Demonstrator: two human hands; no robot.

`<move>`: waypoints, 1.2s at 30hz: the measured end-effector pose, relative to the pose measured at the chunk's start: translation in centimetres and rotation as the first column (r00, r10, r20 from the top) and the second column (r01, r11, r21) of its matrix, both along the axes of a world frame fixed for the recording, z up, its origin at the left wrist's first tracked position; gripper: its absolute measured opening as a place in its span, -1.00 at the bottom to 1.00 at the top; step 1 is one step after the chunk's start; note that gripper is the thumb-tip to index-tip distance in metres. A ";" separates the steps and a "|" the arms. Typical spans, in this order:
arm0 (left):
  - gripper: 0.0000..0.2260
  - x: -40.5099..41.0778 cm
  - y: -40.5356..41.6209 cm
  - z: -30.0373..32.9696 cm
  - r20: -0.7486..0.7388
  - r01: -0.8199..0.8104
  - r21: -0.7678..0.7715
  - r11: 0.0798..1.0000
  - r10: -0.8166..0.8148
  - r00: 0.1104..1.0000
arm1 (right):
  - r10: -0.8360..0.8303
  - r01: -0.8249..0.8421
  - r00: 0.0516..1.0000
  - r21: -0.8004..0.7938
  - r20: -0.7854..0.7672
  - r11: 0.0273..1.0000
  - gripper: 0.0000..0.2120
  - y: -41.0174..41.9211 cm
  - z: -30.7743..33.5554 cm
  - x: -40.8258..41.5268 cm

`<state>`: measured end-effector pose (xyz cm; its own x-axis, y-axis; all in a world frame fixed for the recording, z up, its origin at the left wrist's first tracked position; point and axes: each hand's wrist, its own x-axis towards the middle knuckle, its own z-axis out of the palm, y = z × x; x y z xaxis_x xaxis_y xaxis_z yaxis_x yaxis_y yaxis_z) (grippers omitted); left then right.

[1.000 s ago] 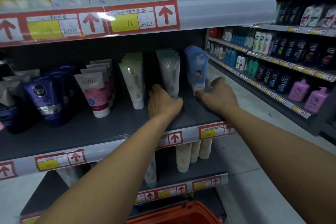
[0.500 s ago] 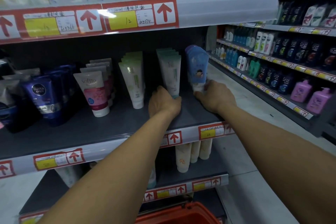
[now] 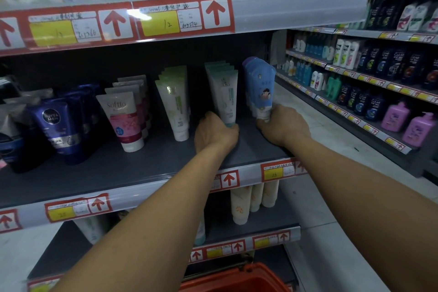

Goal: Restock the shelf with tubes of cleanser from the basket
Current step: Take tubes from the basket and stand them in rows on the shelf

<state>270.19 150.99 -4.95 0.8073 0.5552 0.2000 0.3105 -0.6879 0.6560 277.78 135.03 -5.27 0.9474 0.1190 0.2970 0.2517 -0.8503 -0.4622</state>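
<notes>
I see the dark middle shelf (image 3: 132,168) filling most of the head view, price strips with red arrows along its near edge. To the right, across the pale aisle floor (image 3: 331,135), a second rack (image 3: 379,83) carries dark shampoo bottles and two pink pump bottles.

Both my forearms reach in from the near edge toward the right end of the shelf.

Rows of tubes stand cap-down on the shelf, left to right: dark blue tubes (image 3: 59,125), pink-and-white tubes (image 3: 123,121), white tubes with green print (image 3: 176,104), then the white-and-teal cleanser tubes (image 3: 224,92), and last the blue cleanser tubes (image 3: 259,83) at the shelf's right end. Each row runs back into the dark.

Left hand (image 3: 214,134): fingers curl round the cap end of the front white-and-teal tube, which stands upright on the shelf; the cap shows just past the fingers.

Right hand (image 3: 282,125): fingers wrap the white cap end of the front blue tube, which leans slightly left against the ones behind it.

Below, on the next shelf down, cream-coloured tubes (image 3: 253,199) hang in view beneath the price strip.

The orange basket (image 3: 234,278) sits at the near bottom edge, only its rim showing; I cannot tell what it holds.
</notes>
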 end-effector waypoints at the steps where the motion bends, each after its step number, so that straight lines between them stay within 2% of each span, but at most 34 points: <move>1: -0.45 0.0 0.0 0.0 -0.001 0.001 0.001 1.000 -0.001 1.000 | 0.000 0.000 1.000 -0.001 0.000 1.000 -0.52 0.0 0.0 0.1; 18: -0.43 -0.1 -0.1 0.1 -0.006 -0.008 0.004 1.000 0.008 1.000 | -0.020 0.020 1.000 -0.012 -0.002 1.000 -0.56 0.0 -0.3 0.5; 25: -0.40 0.3 0.0 -0.2 -0.023 -0.013 0.011 1.000 0.013 1.000 | 0.030 -0.031 0.999 -0.013 -0.010 0.999 -0.58 -0.2 -0.5 0.9; 28: -0.34 0.4 0.1 -0.4 -0.033 -0.018 0.011 1.000 0.019 0.999 | 0.025 -0.026 0.999 -0.024 -0.031 0.999 -0.51 -0.1 -0.5 1.0; 33: -0.24 -0.2 0.4 0.1 -0.080 -0.022 -0.032 0.999 0.020 0.997 | 0.008 -0.020 0.996 -0.145 -0.084 0.989 -0.33 0.6 0.4 -0.3; 36: -0.23 -0.7 1.0 0.4 -0.117 0.023 -0.078 0.997 -0.032 0.993 | 0.026 -0.046 0.993 -0.175 -0.115 0.983 -0.33 0.1 0.8 -0.9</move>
<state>269.44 151.95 -4.60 0.8380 0.5423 0.0604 0.3706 -0.6469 0.6665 276.87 135.12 -4.42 0.9675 0.1953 0.1608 0.2394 -0.9124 -0.3319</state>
